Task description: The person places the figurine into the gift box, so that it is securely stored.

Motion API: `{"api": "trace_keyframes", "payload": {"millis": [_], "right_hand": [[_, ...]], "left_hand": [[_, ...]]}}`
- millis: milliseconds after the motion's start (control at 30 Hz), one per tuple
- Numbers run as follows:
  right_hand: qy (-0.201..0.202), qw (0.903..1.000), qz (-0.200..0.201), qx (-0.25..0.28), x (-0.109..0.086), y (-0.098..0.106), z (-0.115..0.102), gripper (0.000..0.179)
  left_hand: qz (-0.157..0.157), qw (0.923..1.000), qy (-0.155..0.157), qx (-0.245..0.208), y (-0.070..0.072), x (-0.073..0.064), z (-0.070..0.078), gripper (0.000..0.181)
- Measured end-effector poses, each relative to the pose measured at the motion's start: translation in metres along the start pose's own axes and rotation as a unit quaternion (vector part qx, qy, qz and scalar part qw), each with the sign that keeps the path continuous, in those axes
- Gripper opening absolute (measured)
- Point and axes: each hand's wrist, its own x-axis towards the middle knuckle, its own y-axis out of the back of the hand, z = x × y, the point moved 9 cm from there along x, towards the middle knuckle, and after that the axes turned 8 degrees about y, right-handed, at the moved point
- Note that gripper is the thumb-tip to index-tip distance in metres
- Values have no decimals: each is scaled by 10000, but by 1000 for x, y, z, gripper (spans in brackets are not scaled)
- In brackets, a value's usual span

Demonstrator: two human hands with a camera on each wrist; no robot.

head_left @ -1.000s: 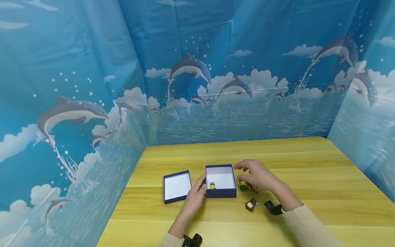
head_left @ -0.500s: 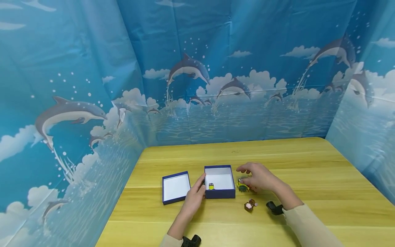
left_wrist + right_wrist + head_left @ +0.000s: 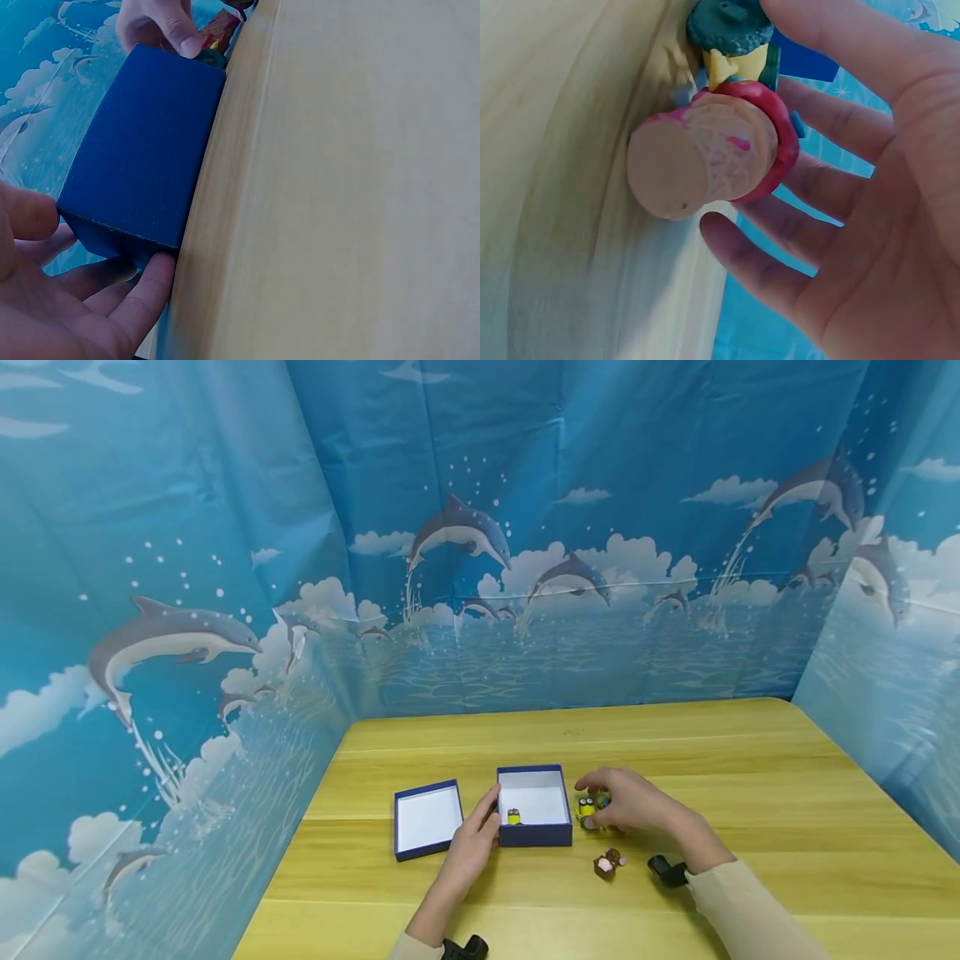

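Note:
My left hand (image 3: 468, 847) rests against the left side of a blue box (image 3: 536, 835) with a white inside; its fingers touch the wall and the thumb is by a corner. Inside the box stands a small yellow minion figurine (image 3: 513, 817). To the box's right, my right hand (image 3: 630, 803) holds a second minion figurine (image 3: 587, 810) between thumb and fingers, its goggled face showing. Close by in the right wrist view lies a waffle-cone figurine (image 3: 705, 154) with a red rim, near my fingers and mostly hidden in the head view.
A shallow blue lid (image 3: 429, 818) with its white inside up lies left of the box. In front of my right hand is a brown-and-pink figurine (image 3: 608, 863). Behind the wooden table (image 3: 675, 735) hangs a dolphin-print curtain (image 3: 480, 635).
My right hand's fingers have come down around the minion figurine beside the box, and it has turned so its face shows. My left hand stays at the box.

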Motion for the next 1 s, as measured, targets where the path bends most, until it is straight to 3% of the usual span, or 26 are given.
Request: {"api": "trace_keyframes", "payload": {"millis": [300,1000], "right_hand": [[-38,9998,-170,-129,0,-6,6,63],[-18,9993,-212,-311,4,-6,12,52]], "left_hand": [[-14,10000,-95,-25,1,-2,0,48],[-98,9998,-129,-68,-1,1,-1,49]]}}
